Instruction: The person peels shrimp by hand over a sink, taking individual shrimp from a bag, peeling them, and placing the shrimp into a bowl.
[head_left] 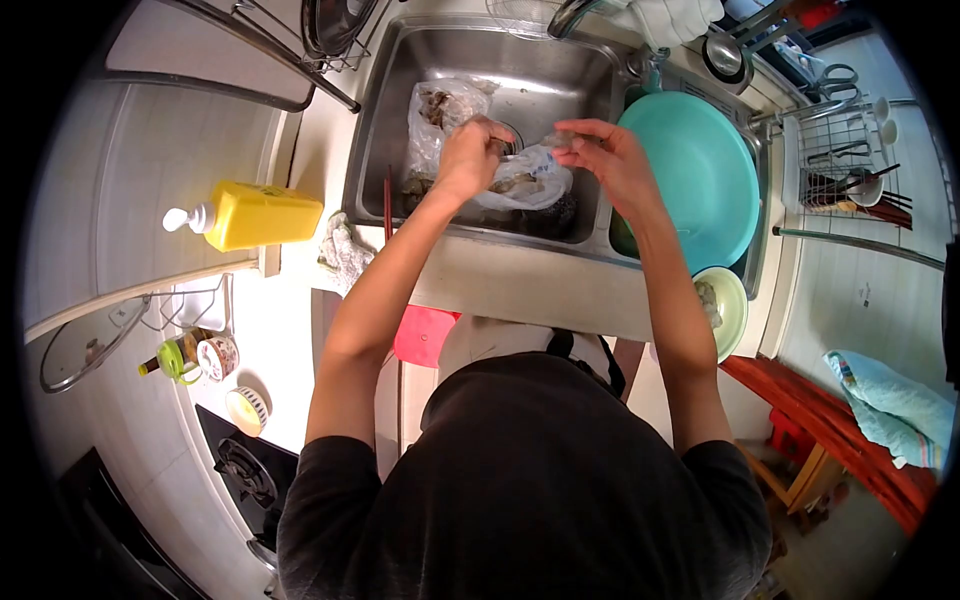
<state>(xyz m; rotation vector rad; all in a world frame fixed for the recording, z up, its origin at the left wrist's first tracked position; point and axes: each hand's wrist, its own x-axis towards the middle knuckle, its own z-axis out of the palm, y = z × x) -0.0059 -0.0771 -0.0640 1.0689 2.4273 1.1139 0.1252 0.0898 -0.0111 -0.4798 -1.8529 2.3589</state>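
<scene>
My right hand (612, 162) is over the right part of the sink, thumb and fingers pinching a small greyish, translucent piece that looks like a shrimp (560, 139). To its left, my left hand (472, 158) is closed with curled fingers above the sink; what they hold, if anything, is hidden. A clear plastic bag (425, 145) with brownish, shell-like bits lies at the sink's left. Below my hands sits another plastic bag (545, 185) with similar contents. Beside my right forearm, a pale green bowl (733, 315) contains greyish pieces like peeled shrimp.
A large turquoise basin (700, 180) fills the right side of the steel sink (375, 130). The faucet (570, 18) rises at the back. On the left counter are a yellow pump bottle (262, 215) and a crumpled cloth (345, 255). Red chopsticks (388, 205) rest across the sink's left front edge.
</scene>
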